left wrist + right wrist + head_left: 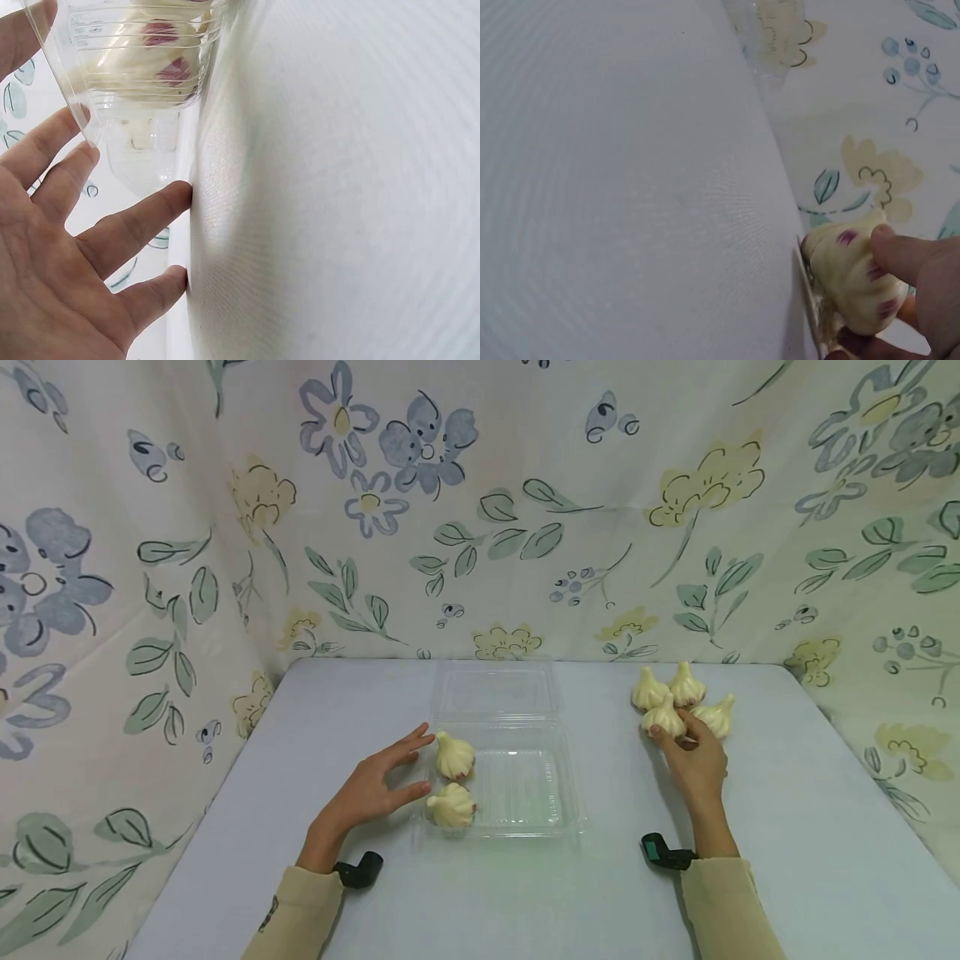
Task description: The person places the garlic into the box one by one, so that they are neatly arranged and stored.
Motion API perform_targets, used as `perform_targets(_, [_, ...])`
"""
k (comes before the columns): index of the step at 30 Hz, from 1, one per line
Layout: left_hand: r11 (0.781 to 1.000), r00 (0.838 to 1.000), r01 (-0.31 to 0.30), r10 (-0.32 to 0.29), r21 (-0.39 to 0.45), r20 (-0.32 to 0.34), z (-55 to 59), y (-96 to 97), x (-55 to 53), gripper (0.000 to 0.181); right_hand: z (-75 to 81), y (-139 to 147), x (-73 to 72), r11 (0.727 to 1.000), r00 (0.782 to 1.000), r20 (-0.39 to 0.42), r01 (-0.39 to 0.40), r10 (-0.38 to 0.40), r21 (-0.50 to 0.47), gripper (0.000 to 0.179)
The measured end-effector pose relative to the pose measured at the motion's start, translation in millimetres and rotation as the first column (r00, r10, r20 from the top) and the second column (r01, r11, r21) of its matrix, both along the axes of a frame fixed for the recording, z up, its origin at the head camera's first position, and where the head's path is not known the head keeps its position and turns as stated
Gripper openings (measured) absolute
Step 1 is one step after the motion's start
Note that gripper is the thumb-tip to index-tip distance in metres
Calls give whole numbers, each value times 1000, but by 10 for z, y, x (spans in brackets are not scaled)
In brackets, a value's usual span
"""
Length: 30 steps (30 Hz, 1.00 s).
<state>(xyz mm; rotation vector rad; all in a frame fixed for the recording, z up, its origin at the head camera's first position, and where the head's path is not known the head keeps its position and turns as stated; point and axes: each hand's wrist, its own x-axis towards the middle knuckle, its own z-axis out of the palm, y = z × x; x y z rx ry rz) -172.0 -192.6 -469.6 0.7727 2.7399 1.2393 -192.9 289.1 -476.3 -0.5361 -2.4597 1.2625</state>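
Note:
A clear plastic clamshell container (521, 789) stands open on the table, its lid (495, 692) folded back toward the curtain. Two garlic bulbs, one (455, 755) behind the other (452, 806), lie along its left side. My left hand (371, 787) is at that side with fingers spread; in the left wrist view, fingertips (88, 154) touch the clear rim and two others reach the tabletop. On the right, my right hand (692, 760) pinches a garlic bulb (663, 718) between thumb and fingers. Purple patches mark this bulb (855, 277) in the right wrist view.
Around the pinched bulb sit more garlic bulbs: one behind left (648, 690), one behind right (686, 685) and one to the right (716, 717). A white table (420, 902) bears everything. A floral curtain (510, 510) closes off its back and sides.

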Motion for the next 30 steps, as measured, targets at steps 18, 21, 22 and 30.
perform_targets(18, [1000,1000,-8,8,-2,12,29,12,3,68,87,-48,9,994,1000,16,-5,6,-111,67])
perform_targets(21, [1000,1000,-10,10,-3,11,28,14,4,68,110,-66,6,994,1000,17,-3,5,-111,66])
perform_targets(22, [1000,1000,-10,10,-5,10,28,14,4,68,118,-72,4,993,1000,14,-4,5,-115,65])
perform_targets(30, [1000,1000,-20,20,-13,14,24,17,3,69,159,-128,-4,993,998,-52,-47,41,-106,62])
